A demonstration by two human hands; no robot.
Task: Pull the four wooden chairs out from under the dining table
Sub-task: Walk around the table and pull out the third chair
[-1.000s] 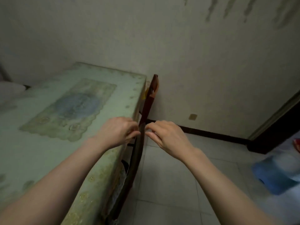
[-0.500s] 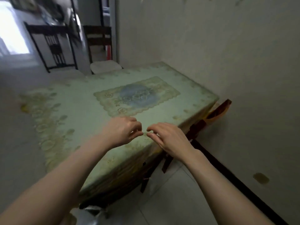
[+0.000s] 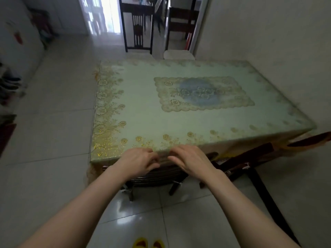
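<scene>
The dining table (image 3: 125, 113) wears a pale green cloth with gold flowers. Tucked under its near edge is a dark wooden chair (image 3: 157, 178); only its curved top rail and legs show. My left hand (image 3: 141, 162) and my right hand (image 3: 191, 162) hover side by side over that rail at the table edge, fingers loosely curled, holding nothing. A second, reddish-brown chair (image 3: 250, 158) sits at the near right corner by the wall. Two dark chairs stand clear beyond the far edge, one on the left (image 3: 138, 27) and one on the right (image 3: 182, 24).
The wall (image 3: 277, 51) runs close along the table's right side, with a dark baseboard (image 3: 268, 199) at the floor. A white cabinet (image 3: 18, 42) and clutter line the left. Yellow slippers (image 3: 148, 243) lie on the tiled floor by my feet.
My view has swung left, from the right-corner chair by the wall to the table's near edge. Both hands kept the same loose pose and now hover over the near chair's rail.
</scene>
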